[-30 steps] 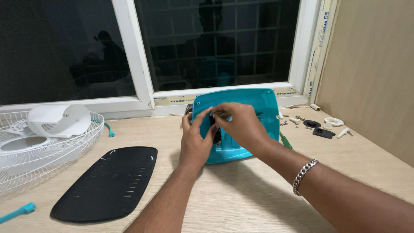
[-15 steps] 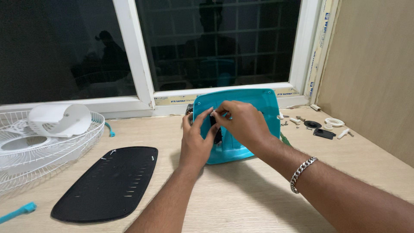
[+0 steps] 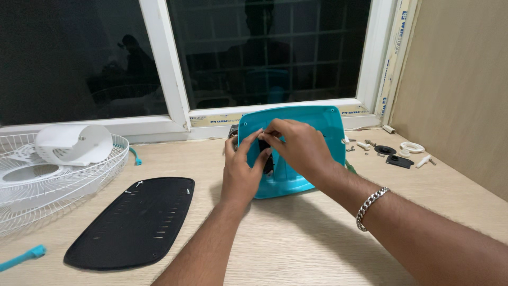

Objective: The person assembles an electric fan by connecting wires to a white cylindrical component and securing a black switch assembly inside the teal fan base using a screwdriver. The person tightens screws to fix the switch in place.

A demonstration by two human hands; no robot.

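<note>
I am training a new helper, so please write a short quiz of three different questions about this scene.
1. True or false: both hands touch the teal plastic housing.
2. Which lies left of the housing? A) black slotted panel B) a red bowl C) a hammer
3. Fill in: the right hand wears a silver ____ at the wrist.

Key: 1 true; the left hand is on it too. 2 A. 3 bracelet.

Materials and finishes around the teal housing.
Teal housing (image 3: pixel 309 132): smooth, semi-gloss plastic. Left of it, black panel (image 3: pixel 135 222): matt plastic; fan guard (image 3: pixel 58 180): white-coated wire. Beneath it, table (image 3: pixel 296 238): matt pale wood-grain. Bracelet (image 3: pixel 370 206) beside it: shiny metal.
</note>
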